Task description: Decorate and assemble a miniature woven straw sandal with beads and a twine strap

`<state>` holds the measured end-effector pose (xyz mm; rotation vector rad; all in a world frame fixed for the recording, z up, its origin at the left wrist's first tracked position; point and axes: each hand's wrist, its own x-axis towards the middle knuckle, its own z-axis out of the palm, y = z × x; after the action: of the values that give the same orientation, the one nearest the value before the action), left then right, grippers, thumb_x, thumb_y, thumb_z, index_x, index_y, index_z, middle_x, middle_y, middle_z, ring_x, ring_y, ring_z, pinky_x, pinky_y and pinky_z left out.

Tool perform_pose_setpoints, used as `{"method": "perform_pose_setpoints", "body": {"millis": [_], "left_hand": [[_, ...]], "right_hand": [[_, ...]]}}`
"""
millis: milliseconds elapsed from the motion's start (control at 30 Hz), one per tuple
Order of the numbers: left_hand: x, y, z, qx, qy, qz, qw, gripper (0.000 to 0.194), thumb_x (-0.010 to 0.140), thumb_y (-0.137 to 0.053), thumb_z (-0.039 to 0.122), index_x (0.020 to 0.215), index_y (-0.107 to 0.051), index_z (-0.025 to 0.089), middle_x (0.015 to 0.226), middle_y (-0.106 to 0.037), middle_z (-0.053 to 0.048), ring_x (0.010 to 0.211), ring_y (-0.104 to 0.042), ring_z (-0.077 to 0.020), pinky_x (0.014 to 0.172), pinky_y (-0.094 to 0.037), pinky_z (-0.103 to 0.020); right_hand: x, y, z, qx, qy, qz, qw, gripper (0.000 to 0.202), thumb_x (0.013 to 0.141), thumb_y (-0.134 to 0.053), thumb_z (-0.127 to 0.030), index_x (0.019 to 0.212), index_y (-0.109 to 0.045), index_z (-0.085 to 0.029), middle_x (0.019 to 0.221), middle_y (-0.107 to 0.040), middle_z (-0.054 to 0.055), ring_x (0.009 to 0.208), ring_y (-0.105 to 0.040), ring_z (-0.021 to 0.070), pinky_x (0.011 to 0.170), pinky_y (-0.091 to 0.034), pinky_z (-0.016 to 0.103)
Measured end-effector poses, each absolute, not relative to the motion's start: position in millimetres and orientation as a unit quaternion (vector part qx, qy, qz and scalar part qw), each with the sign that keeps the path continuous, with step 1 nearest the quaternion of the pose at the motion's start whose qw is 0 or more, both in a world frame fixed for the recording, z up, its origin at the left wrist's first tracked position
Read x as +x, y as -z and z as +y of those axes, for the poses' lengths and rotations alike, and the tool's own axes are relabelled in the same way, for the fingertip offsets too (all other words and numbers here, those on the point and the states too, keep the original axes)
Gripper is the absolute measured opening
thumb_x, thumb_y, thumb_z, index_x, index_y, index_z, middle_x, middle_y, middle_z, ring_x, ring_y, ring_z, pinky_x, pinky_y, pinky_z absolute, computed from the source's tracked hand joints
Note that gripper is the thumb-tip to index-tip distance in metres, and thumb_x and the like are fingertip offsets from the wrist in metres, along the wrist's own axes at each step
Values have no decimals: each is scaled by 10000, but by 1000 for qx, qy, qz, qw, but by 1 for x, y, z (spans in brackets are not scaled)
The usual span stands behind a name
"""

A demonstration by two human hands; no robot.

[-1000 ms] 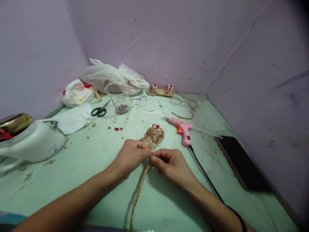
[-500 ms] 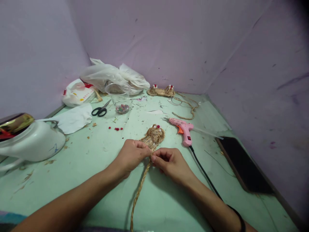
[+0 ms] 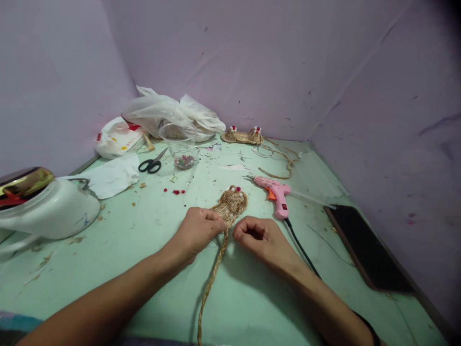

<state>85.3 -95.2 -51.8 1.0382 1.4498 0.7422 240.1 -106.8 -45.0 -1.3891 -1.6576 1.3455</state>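
A small woven straw piece [image 3: 232, 202] shaped like a slipper sole, with red and white beads at its far end, lies in the middle of the table. From its near end a braided straw cord [image 3: 212, 281] runs down to the table's front edge. My left hand [image 3: 201, 228] pinches the cord where it meets the woven piece. Just right of the cord, and apart from it, my right hand [image 3: 257, 235] is closed with thumb and fingertips together. Whatever may be between those fingertips is too small to make out.
A pink glue gun [image 3: 275, 192] lies to the right, beside a dark phone [image 3: 367, 247]. Scissors [image 3: 153, 163], a plastic cup [image 3: 183, 154] of beads, loose red beads [image 3: 176, 192] and a white pot [image 3: 54, 209] are on the left. A finished-looking straw piece [image 3: 242, 137] sits at the back.
My right hand has come off the cord and moved a little to the right. My left hand keeps its pinch at the same spot.
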Motion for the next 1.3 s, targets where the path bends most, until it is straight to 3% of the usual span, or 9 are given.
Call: {"method": "perform_pose_setpoints", "body": {"millis": [133,267,633,800,1000,1300], "left_hand": [[85,51,-96,435,-311,611,583,86,551,-585,198,498,-558,137,421,-440,46,423,-323,-61,432,-218,-210],[85,49,-95,444,-299,603,592,88,558,-568,194,494,-540,139,412,-408,59,427,-297,-59,436,-218,-209],[79,55,-90,517,-207,601,573,64,545,-519,165,511,-565,136,449,-441,36,453,-340,-82,437,-242,-219],[68,44,-90,672,-107,567,464,150,638,-462,204,541,-570,164,489,-479,16,471,-389,-104,465,-277,-237],[55,17,-99,770,19,577,272,199,700,-448,252,543,-553,192,545,-567,-24,491,-430,-142,466,-251,-270],[52,-2,-105,858,-29,438,266,179,751,-491,240,583,-520,187,662,-569,-9,589,-499,-138,529,-340,-265]], "right_hand": [[235,52,-112,-457,-403,-694,384,107,663,-508,-125,571,-525,-176,725,-575,34,594,-502,118,507,-370,225],[231,61,-114,-403,-368,-730,411,128,668,-519,-91,575,-509,-178,755,-583,47,575,-516,110,495,-386,223],[234,75,-112,-449,-444,-691,351,107,669,-491,-102,605,-553,-160,632,-616,24,536,-532,112,490,-409,214],[234,77,-113,-541,-494,-603,315,80,664,-526,-160,620,-593,-150,591,-609,11,516,-516,102,492,-419,213],[234,71,-113,-546,-543,-560,307,127,605,-667,-256,678,-681,-154,646,-674,31,583,-590,134,549,-480,240],[229,69,-110,-581,-517,-546,311,117,573,-690,-260,626,-709,-157,621,-696,37,572,-600,152,552,-468,248]]}}
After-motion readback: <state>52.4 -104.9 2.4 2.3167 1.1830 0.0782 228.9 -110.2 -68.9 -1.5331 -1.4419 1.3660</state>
